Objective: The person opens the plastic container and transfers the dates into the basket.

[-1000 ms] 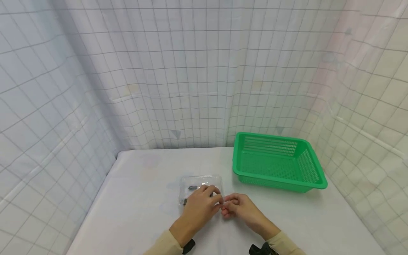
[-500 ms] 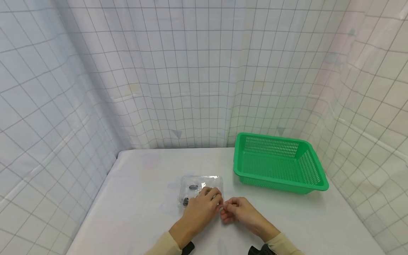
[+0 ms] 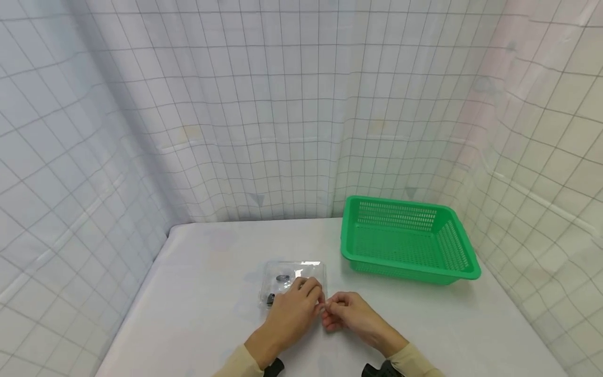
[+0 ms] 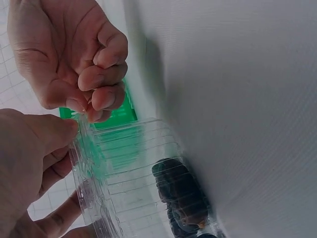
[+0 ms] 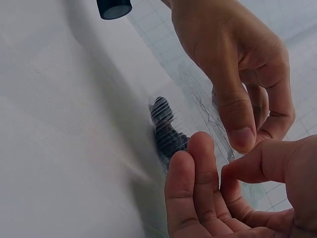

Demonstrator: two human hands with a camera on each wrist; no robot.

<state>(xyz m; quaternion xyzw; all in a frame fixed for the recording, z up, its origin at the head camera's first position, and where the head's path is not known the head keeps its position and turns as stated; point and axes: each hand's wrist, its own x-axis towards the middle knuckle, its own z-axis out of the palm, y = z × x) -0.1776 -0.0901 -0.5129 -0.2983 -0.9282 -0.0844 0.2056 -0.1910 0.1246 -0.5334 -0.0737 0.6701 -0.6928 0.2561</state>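
Observation:
A clear plastic clamshell box [image 3: 308, 268] lies on the white-covered table, with several dark, glossy oblong pieces [image 4: 181, 191] inside; their kind is unclear. Over the box's near right part bends my left hand [image 3: 292, 313], its curled fingers on the lid and its thumb [image 4: 59, 130] at the edge, gripping it. Against the same near right corner, my right hand [image 3: 355, 318] pinches the rim between thumb and index finger, while its other fingers curl below. The fingertips of both hands almost meet there. Exactly which layer of plastic is pinched is hidden.
A green perforated basket [image 3: 405, 266] stands at the back right of the table [image 3: 212, 298], beyond the right hand. White grid-patterned curtains [image 3: 264, 131] hang behind and on both sides. Each wrist wears a black device.
My right hand has drawn slightly nearer to me, its index finger now bent closer against the thumb. The left hand keeps its place on the box. The head view shifts slightly.

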